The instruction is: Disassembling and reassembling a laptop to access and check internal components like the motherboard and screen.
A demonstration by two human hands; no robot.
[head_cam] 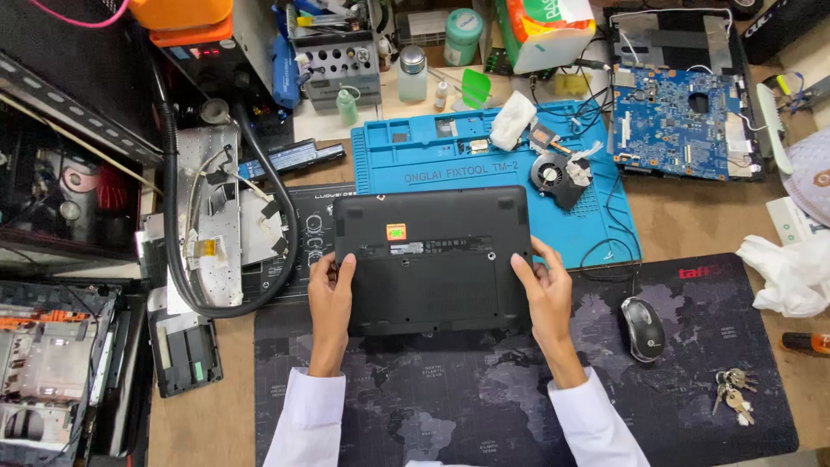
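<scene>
Black matte plastic, the upturned underside of the flat rectangular laptop (pixel 432 259) lies at the centre of your bench, straddling the dark world-map desk mat (pixel 519 389) and the blue silicone repair mat (pixel 484 156) at twelve o'clock. Your left hand (pixel 329 298) grips its nine o'clock edge, fingers curled onto the base; your right hand (pixel 545 294) clasps the three o'clock edge likewise. It looks stiff, moderately heavy and smooth enough to slip, so hold both short sides, clear of the orange sticker (pixel 396 232). A grey computer mouse (pixel 644 329) sits at four o'clock, a bunch of keys (pixel 733 393) beyond it.
</scene>
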